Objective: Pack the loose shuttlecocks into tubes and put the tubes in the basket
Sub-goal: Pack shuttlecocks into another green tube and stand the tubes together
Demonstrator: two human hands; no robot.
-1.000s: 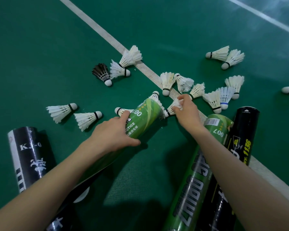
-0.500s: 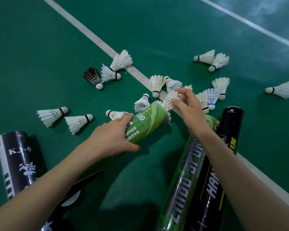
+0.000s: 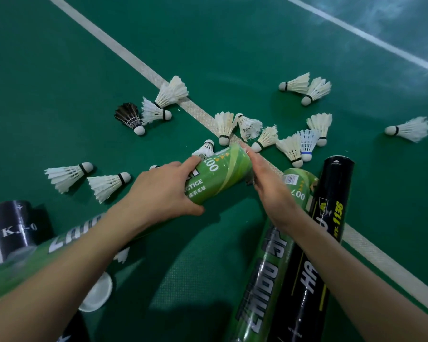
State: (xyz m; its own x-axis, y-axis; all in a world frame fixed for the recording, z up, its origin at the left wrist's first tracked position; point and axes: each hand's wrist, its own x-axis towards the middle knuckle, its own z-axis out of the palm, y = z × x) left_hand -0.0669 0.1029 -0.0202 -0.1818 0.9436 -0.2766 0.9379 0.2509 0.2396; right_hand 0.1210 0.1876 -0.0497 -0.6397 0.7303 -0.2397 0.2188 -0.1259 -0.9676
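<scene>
Pressing flat against the tube mouth, the fingers [image 3: 251, 156] of the right hand [image 3: 266, 186] lay straight and close together and held nothing. The shuttlecock pinched there half a second earlier was out of sight, judged pushed inside: one more packed. The left hand [image 3: 163, 191] was curled round the green tube [image 3: 220, 174], which was tilted up off the floor [image 3: 59, 70]. Many loose shuttlecocks [image 3: 267, 138] lay just beyond the mouth. Basket not in view.
</scene>
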